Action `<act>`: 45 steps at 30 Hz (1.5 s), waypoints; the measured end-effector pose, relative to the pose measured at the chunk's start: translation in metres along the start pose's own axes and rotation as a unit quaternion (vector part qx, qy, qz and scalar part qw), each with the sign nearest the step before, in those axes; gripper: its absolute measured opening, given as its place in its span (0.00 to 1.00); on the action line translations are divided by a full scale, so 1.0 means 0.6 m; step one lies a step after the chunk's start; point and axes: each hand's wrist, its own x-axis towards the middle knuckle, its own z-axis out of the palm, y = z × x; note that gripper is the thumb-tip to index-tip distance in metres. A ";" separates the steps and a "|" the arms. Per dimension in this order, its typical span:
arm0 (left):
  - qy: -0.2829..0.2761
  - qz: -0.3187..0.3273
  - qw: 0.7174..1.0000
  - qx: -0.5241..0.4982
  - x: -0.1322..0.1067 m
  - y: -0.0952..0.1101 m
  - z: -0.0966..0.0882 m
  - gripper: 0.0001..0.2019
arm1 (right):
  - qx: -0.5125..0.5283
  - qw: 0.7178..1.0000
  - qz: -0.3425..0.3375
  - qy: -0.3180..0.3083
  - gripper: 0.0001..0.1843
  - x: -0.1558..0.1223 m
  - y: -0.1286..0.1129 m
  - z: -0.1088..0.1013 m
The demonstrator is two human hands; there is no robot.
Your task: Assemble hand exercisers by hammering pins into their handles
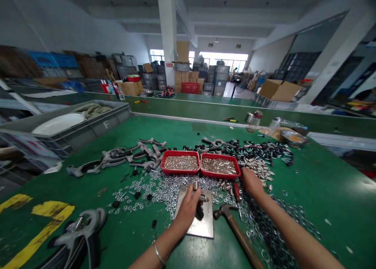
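My left hand point(188, 208) is closed around a metal fitting point(202, 198) with a ridged cylindrical end and a black part below. It holds this just over a flat steel plate point(205, 224). My right hand point(252, 182) reaches to the right end of the red trays, its fingers curled down at a pile of shiny pointed metal pieces point(264, 169). What its fingertips grip is hidden. Small metal parts fill the left red tray point(180, 172) and the right red tray point(220, 176). A hammer point(235, 226) lies beside the plate, near a red-handled screwdriver point(236, 192).
Loose nuts and washers point(158, 194) surround the plate; larger rings point(282, 218) lie under my right forearm. Grey clamp bodies point(117, 157) lie left, more clamps point(82, 233) nearer. Black-headed bolts point(270, 149) are piled behind. A grey crate point(100, 126) stands left, glass jars point(256, 120) far right.
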 end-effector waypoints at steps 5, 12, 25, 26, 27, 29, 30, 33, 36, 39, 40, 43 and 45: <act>0.008 -0.027 0.997 -0.072 -0.008 -0.026 -0.014 0.19 | 0.019 1.000 0.004 0.004 0.10 0.005 0.027 -0.024; -0.010 -0.038 0.989 -0.143 -0.021 -0.015 0.011 0.15 | 0.455 0.888 0.060 -0.011 0.21 -0.147 -0.139 -0.098; -0.009 -0.009 1.000 -0.015 -0.064 0.017 0.004 0.20 | 0.309 0.939 -0.154 0.007 0.11 -0.237 -0.270 -0.070; -0.026 -0.009 1.000 -0.005 -0.067 0.021 0.000 0.20 | 0.302 0.937 -0.173 0.000 0.12 -0.238 -0.266 -0.076; -0.048 -0.011 0.999 0.000 -0.069 0.027 -0.003 0.19 | 0.297 0.935 -0.193 -0.003 0.13 -0.240 -0.262 -0.081; -0.090 -0.009 0.996 0.006 -0.072 0.041 -0.007 0.18 | 0.301 0.928 -0.221 -0.004 0.14 -0.240 -0.260 -0.086; -0.101 0.001 0.995 0.015 -0.073 0.047 -0.009 0.17 | 0.314 0.924 -0.219 -0.009 0.13 -0.240 -0.263 -0.085; -0.080 0.071 0.991 0.081 -0.066 0.053 -0.013 0.13 | 0.437 0.890 -0.093 -0.090 0.08 -0.237 -0.279 -0.074; -0.035 0.131 0.981 0.140 -0.052 0.039 -0.014 0.10 | 0.534 0.817 0.057 -0.212 0.17 -0.233 -0.297 -0.059; -0.016 0.148 0.977 0.153 -0.040 0.026 -0.016 0.09 | 0.500 0.842 0.056 -0.193 0.20 -0.228 -0.306 -0.055; -0.017 0.154 0.977 0.149 -0.038 0.025 -0.017 0.08 | 0.505 0.840 0.061 -0.191 0.21 -0.225 -0.307 -0.057; -0.050 0.171 0.975 0.133 -0.029 0.031 -0.023 0.09 | 0.583 0.731 0.122 -0.333 0.29 -0.211 -0.310 -0.065; -0.060 0.166 0.976 0.125 -0.022 0.033 -0.030 0.11 | 0.588 0.682 0.125 -0.417 0.35 -0.199 -0.309 -0.067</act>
